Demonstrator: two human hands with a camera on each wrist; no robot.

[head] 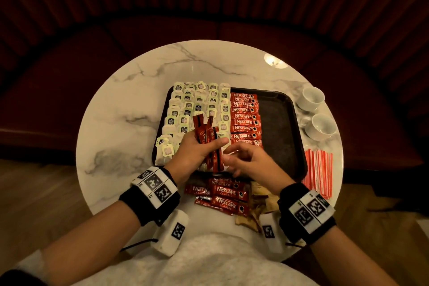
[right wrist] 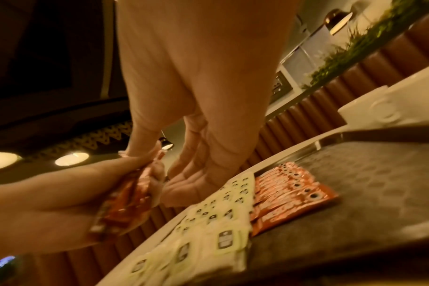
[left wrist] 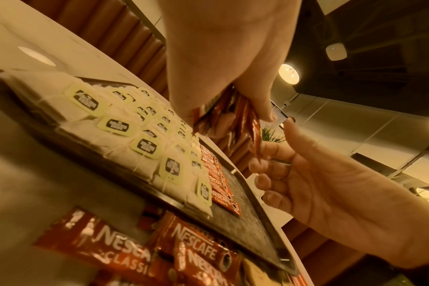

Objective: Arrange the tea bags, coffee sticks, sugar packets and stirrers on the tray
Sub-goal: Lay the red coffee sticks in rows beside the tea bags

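Note:
A black tray [head: 278, 123] [left wrist: 245, 232] [right wrist: 355, 183] lies on the round marble table [head: 130, 111]. Rows of tea bags [head: 197, 104] [left wrist: 120, 125] [right wrist: 213, 218] fill its left part. Beside them runs a column of red coffee sticks [head: 246, 121] [left wrist: 216, 174] [right wrist: 289, 189]. The tray's right part is bare. My left hand [head: 199, 148] [left wrist: 233, 77] [right wrist: 49, 203] grips a bundle of coffee sticks [head: 204, 132] [left wrist: 235, 116] [right wrist: 127, 201] above the tray's near edge. My right hand [head: 241, 158] [left wrist: 318, 183] [right wrist: 196, 96] reaches to the bundle's near end, fingers loosely bent, thumb apart.
Loose coffee sticks [head: 222, 195] [left wrist: 125, 249] and brown sugar packets [head: 262, 197] lie on the table in front of the tray. Red-and-white stirrers [head: 318, 169] are stacked right of it. Two white cups [head: 311, 97] [head: 322, 125] stand at the far right.

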